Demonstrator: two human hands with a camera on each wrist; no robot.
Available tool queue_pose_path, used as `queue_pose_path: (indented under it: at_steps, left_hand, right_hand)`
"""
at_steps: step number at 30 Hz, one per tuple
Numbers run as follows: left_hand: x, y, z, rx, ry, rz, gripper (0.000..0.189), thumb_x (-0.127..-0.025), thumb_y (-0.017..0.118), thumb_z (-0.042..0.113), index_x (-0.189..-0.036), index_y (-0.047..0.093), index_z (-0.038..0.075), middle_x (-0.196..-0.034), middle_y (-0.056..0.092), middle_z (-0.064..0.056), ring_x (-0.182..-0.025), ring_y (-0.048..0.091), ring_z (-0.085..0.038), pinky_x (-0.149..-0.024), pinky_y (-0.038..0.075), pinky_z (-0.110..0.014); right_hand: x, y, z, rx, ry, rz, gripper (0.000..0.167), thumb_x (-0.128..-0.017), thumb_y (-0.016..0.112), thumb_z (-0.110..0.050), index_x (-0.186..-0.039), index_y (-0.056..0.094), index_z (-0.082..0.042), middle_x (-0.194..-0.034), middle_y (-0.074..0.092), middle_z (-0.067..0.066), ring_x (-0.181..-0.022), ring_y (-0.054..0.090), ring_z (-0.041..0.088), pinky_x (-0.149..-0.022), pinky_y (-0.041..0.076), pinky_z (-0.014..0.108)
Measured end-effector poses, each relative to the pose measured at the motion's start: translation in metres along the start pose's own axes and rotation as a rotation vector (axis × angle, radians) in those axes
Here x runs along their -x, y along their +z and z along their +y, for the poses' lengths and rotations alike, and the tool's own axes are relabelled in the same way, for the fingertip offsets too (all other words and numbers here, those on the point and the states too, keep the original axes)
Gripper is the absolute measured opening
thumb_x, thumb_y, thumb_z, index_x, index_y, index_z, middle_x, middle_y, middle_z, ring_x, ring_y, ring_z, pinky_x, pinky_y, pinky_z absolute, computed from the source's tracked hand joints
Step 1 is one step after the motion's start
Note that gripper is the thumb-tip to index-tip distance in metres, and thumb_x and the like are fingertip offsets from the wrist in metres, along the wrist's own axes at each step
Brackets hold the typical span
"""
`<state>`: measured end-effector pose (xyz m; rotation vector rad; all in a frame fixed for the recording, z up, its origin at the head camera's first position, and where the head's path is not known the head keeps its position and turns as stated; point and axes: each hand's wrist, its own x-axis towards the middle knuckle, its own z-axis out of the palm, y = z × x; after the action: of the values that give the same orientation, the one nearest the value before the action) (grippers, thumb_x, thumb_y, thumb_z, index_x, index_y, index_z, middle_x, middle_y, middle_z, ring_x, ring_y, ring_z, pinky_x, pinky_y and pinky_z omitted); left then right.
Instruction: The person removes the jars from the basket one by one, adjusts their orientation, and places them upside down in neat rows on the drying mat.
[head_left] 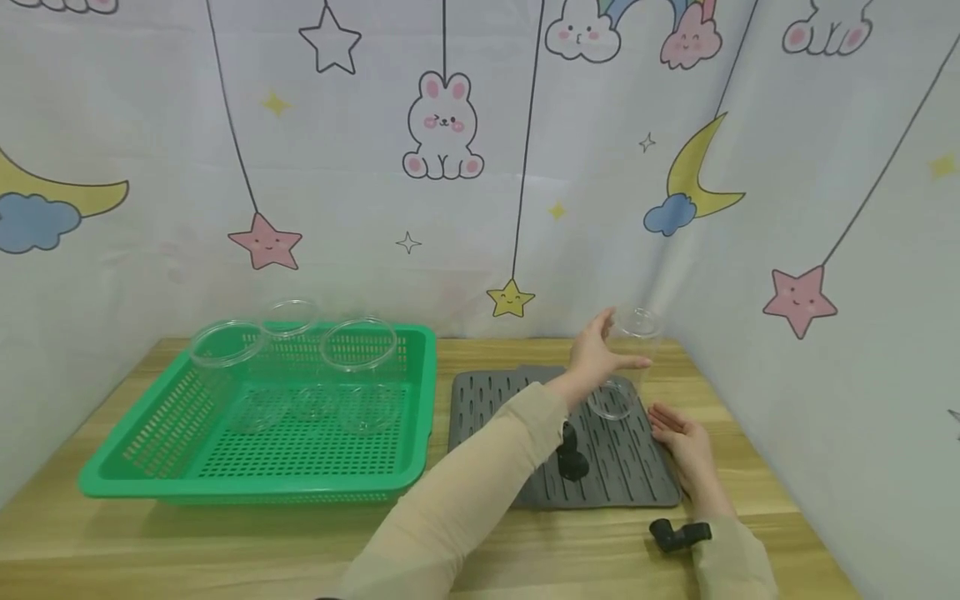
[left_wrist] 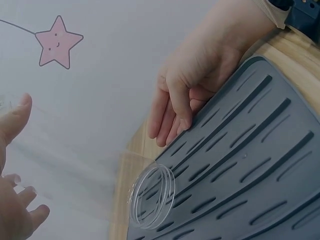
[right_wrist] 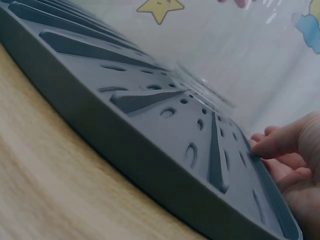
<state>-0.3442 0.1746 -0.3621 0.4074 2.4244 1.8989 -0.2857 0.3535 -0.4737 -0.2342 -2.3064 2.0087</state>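
A clear plastic cup [head_left: 632,387] stands upside down on the grey draining mat [head_left: 510,450], its wide rim [left_wrist: 172,195] down on the ribbed surface. My left hand [head_left: 596,358] grips its upper part, thumb across the near side and fingers on the far side. In the left wrist view, thumb and fingers of that hand stand apart with the see-through wall between them. My right hand [head_left: 688,454] rests at the mat's right edge. Its fingers are loosely bent, and the thumb [right_wrist: 275,145] lies against or just over the edge in the right wrist view.
A green basket [head_left: 262,490] stands to the left on the wooden table [head_left: 300,546], with three clear cups [head_left: 360,367] upright in it. Behind and to the right hangs a patterned cloth [head_left: 337,167]. Black wrist mounts [head_left: 573,458] are on both forearms.
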Motion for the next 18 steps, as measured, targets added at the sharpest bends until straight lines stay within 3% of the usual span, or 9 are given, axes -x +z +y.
queue_pose_path:
  at_steps: [10,18]
  left_hand:
    - [0.008,-0.009,-0.001,0.014,0.012,-0.026,0.100,-0.072,0.088,0.021,-0.154,0.031,0.024,-0.156,0.038,0.000,-0.142,0.039,-0.020,-0.110,0.042,-0.039]
    - [0.025,-0.034,0.008,0.007,0.013,-0.048,0.097,-0.074,0.087,0.021,-0.154,0.031,0.026,-0.156,0.038,0.000,-0.142,0.039,-0.020,-0.112,0.041,-0.041]
  right_hand:
    - [0.001,0.001,-0.003,0.005,0.016,-0.008,0.057,-0.095,0.044,0.011,-0.149,0.028,0.010,-0.151,0.028,0.029,-0.092,0.055,-0.019,-0.087,0.048,0.007]
    - [0.000,0.000,0.000,-0.008,0.013,-0.026,0.057,-0.095,0.044,0.011,-0.149,0.025,0.010,-0.151,0.028,0.028,-0.093,0.056,-0.018,-0.088,0.048,0.007]
